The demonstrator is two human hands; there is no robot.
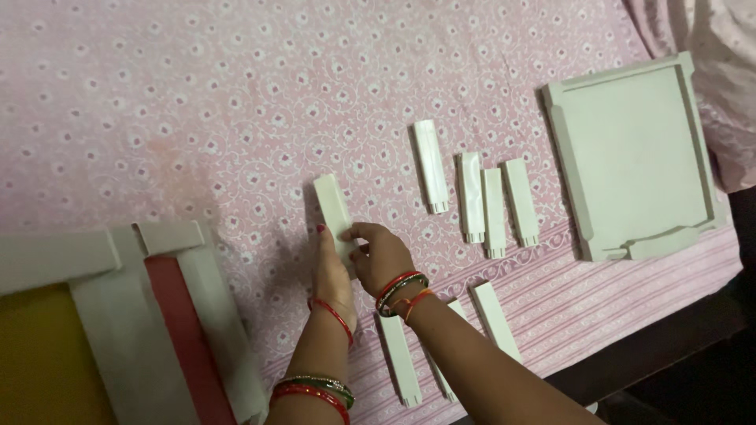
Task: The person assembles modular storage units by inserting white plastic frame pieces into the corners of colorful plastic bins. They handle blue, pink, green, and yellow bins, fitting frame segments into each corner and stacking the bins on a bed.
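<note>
A short white plastic bar [332, 206] stands tilted above the pink flowered bedsheet [197, 118]. My left hand [332, 277] and my right hand [383, 253] both grip its lower end, side by side. Both wrists wear red and green bangles. Several matching white bars [479, 187] lie in a row to the right of my hands. More white bars [400, 358] lie near the bed's front edge, partly hidden under my right forearm.
A square white tray-like panel [635, 157] lies at the right of the bed. At the lower left sits a white frame piece [134, 315] with a red strip [185, 330] and a yellow surface [35, 362]. The bed's edge runs along the lower right.
</note>
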